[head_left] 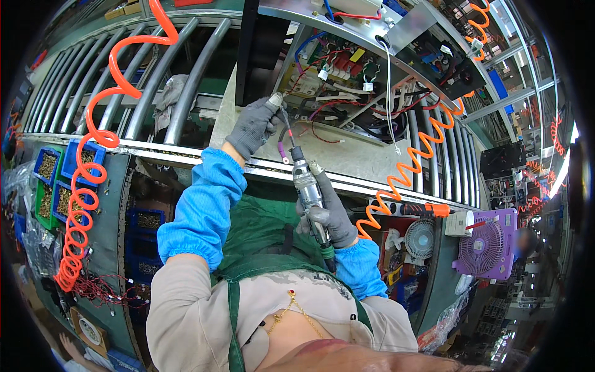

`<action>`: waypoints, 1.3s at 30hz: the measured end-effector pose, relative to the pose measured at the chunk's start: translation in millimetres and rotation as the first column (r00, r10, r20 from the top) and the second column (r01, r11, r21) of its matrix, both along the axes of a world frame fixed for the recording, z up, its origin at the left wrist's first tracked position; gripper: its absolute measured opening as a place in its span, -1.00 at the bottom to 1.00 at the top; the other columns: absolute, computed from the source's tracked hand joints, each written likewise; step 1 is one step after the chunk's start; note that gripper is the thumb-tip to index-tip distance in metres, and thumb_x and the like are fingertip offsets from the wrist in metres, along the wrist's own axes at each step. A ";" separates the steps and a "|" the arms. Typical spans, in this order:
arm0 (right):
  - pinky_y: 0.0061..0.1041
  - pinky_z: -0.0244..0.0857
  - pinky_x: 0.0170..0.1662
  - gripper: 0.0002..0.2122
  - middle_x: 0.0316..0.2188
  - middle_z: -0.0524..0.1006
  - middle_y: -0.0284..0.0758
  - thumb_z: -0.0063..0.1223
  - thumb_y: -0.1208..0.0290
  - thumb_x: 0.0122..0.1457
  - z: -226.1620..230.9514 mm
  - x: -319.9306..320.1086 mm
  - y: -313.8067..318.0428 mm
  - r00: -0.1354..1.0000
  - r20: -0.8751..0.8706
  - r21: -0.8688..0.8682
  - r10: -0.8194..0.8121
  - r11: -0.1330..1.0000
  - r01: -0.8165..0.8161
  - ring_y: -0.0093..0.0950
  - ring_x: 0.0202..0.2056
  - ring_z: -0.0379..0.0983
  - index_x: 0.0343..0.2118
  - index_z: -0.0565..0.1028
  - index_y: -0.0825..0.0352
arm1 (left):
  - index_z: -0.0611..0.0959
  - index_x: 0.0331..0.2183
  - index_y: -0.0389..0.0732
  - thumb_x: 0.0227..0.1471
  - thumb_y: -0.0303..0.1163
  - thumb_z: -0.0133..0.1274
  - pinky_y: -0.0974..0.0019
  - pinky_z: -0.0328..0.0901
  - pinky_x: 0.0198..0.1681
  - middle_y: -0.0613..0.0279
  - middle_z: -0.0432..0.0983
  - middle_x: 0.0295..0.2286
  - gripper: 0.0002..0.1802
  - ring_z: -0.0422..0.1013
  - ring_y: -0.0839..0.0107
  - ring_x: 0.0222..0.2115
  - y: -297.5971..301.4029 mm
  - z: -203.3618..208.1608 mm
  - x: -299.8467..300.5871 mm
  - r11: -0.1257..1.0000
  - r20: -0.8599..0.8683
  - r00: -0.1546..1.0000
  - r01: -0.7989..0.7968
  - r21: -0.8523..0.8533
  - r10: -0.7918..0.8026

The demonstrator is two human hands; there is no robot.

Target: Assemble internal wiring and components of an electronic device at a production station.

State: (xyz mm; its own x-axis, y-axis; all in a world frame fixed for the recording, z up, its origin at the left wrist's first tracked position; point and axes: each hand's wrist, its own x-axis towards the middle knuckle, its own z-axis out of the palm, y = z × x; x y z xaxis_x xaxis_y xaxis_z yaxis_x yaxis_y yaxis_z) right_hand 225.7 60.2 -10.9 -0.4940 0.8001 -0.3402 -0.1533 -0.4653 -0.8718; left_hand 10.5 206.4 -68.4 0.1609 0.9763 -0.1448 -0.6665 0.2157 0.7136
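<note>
My right hand (334, 217), in a grey glove, is wrapped round a silver power screwdriver (307, 189). Its long thin bit points up and away from me. Near the bit's tip my left hand (251, 129), gloved too, has its fingers pinched together; whatever lies between them is too small to make out. A short dark lead with a purple sleeve and ring terminal (283, 154) hangs just beside the bit. Beyond both hands an open metal equipment case (365, 31) stands on a pale board (365, 162), with bundled wires (347, 102) and a circuit board inside.
Roller conveyor (139, 80) runs to both sides. Orange coiled hoses (93, 124) hang left and right. Blue and green bins (46, 166) of small metal parts sit at left. A purple fan (480, 243) and an orange-and-black tool (424, 209) are at right. Another person's hand (70, 345) shows lower left.
</note>
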 end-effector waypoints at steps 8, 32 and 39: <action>-0.12 0.51 -0.46 -0.08 -0.31 0.38 0.04 0.18 0.43 -0.10 -29.3 18.9 5.3 0.823 -0.567 -0.166 -0.036 0.983 -0.072 -0.30 -0.64 0.43 0.30 -0.15 -0.12 | 0.62 -0.32 -0.20 0.15 -0.19 -0.02 0.68 0.09 -0.67 0.45 0.38 -0.61 -0.72 0.19 0.76 -0.69 3.9 24.0 -4.2 0.982 -0.544 0.838 0.073 0.177 0.036; -0.34 0.50 -0.53 -0.08 -0.44 0.43 -0.20 0.23 0.34 -0.12 -15.0 -2.6 45.5 0.919 -0.382 0.077 -0.099 0.987 0.138 -0.42 -0.65 0.46 0.29 -0.12 -0.12 | 0.58 -0.59 -0.27 0.09 0.01 -0.06 0.33 0.21 -0.56 0.26 0.41 -0.72 -0.48 0.32 0.43 -0.67 21.0 49.6 25.3 0.957 -0.768 0.586 -0.046 0.286 0.258; -0.44 0.46 -0.55 -0.11 -0.43 0.42 -0.23 0.14 0.40 -0.13 -9.2 -14.6 48.9 0.942 -0.257 0.175 -0.217 0.948 0.267 -0.46 -0.63 0.44 0.29 -0.10 -0.05 | 0.57 -0.62 -0.30 0.05 -0.11 0.02 0.32 0.19 -0.55 0.25 0.42 -0.68 -0.56 0.30 0.43 -0.65 29.5 57.2 38.4 0.975 -0.530 0.844 0.049 0.219 0.077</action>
State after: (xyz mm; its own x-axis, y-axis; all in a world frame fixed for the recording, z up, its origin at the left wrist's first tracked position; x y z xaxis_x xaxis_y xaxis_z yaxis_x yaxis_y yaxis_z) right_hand 211.1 109.1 -20.1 -0.3219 0.9451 -0.0558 -0.4478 -0.2039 -0.8706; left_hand 48.8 235.9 -11.2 0.1060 0.9943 0.0098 -0.1715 0.0085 0.9852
